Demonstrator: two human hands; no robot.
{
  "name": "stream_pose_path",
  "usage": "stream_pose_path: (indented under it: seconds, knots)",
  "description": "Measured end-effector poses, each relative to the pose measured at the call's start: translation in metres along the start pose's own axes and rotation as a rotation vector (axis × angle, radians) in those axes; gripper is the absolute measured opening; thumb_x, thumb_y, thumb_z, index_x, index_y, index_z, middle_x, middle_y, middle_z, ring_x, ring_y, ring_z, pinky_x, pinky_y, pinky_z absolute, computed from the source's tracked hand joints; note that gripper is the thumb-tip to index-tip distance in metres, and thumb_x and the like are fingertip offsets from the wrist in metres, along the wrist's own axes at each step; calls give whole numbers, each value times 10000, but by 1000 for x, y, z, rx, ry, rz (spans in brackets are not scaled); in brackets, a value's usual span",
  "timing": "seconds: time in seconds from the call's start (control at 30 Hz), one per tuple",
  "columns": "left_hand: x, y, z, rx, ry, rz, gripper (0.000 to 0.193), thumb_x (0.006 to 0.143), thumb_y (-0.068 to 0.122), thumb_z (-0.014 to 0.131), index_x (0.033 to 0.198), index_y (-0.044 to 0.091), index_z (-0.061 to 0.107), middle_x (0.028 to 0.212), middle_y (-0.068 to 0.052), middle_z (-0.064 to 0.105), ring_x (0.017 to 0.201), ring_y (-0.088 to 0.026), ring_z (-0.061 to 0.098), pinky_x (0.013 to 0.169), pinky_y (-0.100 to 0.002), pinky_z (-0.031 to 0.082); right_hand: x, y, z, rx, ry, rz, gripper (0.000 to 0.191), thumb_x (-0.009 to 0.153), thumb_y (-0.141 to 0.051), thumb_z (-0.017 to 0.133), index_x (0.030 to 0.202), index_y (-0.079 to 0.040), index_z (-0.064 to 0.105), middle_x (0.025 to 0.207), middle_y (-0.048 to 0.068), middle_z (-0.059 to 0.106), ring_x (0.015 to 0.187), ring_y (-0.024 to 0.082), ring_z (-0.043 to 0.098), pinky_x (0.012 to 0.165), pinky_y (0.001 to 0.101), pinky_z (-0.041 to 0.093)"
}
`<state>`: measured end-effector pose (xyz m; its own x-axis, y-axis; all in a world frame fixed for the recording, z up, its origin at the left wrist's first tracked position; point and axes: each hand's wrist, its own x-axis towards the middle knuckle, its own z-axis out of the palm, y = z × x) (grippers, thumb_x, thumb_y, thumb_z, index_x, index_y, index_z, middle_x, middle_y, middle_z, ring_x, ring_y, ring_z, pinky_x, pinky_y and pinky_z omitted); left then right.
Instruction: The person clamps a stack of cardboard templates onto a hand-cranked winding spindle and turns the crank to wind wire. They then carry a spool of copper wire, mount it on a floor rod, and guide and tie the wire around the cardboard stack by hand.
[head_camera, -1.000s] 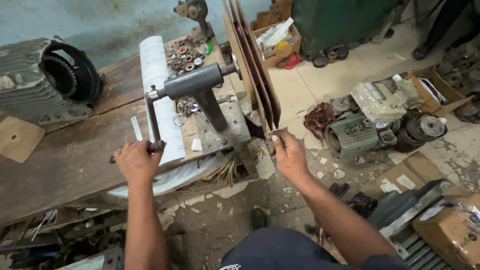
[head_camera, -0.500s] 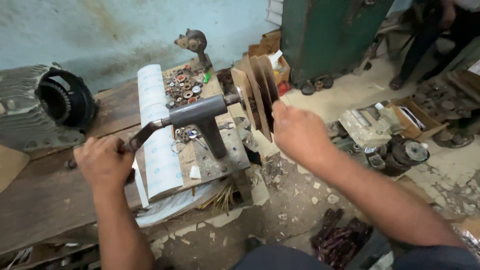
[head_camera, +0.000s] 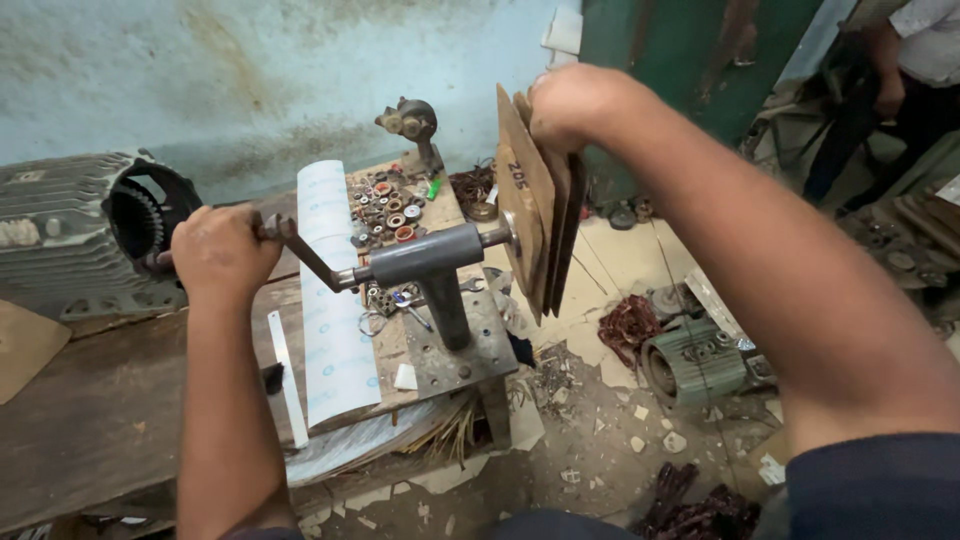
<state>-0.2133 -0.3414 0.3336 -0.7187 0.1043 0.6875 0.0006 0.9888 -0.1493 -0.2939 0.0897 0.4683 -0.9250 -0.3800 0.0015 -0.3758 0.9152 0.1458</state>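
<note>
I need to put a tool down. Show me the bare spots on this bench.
Free: dark wooden benchtop between left hand, motor housing and cardboard piece. Crowded: the patch of small parts behind the winder stand, paper sheet beside it. Right hand grips the wooden plates.

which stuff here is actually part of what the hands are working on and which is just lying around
In use:
left hand gripping the crank handle
grey winder stand
right hand on the brown boards

Lying about:
white paper sheet
small washers and rings
motor housing
copper wire bundle
</note>
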Motion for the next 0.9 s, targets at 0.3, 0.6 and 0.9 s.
stream_pose_path:
  seconds: [0.3, 0.6, 0.9]
  knots:
    - [21, -1, 4, -77, -34, 6, 234, 852, 353, 772, 811, 127, 724, 875, -93, 713, 886, -322, 648, 746, -464, 490, 65, 25, 12, -185, -45, -107, 281, 851, -202, 635, 941, -9, 819, 1020, 228, 756, 916, 398, 723, 825, 482, 569]
    - [29, 55, -64, -986, 92, 259, 680, 782, 210, 727, 1410, 47, 522, 1510, -185, 471, 1459, -364, 431, 1243, -473, 338, 63, 18, -6, 6, -134, 18, 316, 904, -252, 602, 958, -5, 790, 965, 235, 737, 846, 382, 696, 756, 482, 545]
    - [118, 283, -12, -1254, 197, 48, 249, 919, 154, 674, 1153, 75, 709, 1139, -124, 692, 1159, -337, 634, 1045, -416, 495, 55, 26, -6, 108, -183, 47, 238, 838, -133, 616, 815, 50, 766, 736, 213, 723, 584, 327, 676, 549, 465, 549]
